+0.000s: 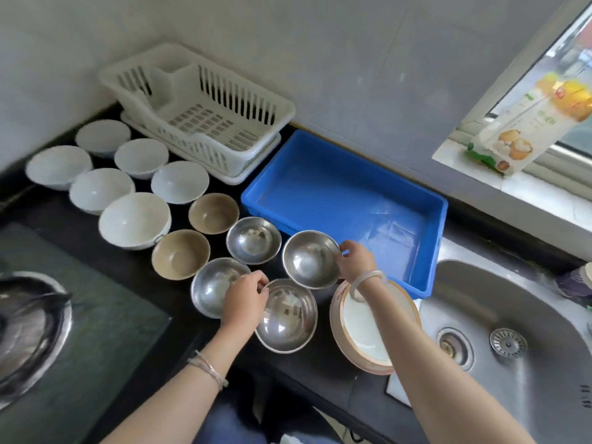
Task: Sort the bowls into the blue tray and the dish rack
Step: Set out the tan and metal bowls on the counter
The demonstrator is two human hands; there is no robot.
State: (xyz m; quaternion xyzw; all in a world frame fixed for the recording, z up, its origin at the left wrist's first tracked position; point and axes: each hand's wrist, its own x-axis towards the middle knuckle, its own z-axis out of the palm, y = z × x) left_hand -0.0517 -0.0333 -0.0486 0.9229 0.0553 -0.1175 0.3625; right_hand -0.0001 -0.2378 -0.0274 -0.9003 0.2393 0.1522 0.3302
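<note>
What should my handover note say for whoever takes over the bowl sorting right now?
Left hand grips the rim of the nearest steel bowl. Right hand grips the steel bowl beside the blue tray.
Blue tray and dish rack both hold nothing.
Done: nothing sorted.
Left: four steel, two brown and six white bowls, all on the counter.

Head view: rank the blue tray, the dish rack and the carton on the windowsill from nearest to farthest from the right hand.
From the right hand:
1. Blue tray, directly beside it.
2. Dish rack, behind and to the left, against the wall.
3. Carton, up on the windowsill to the right.
</note>
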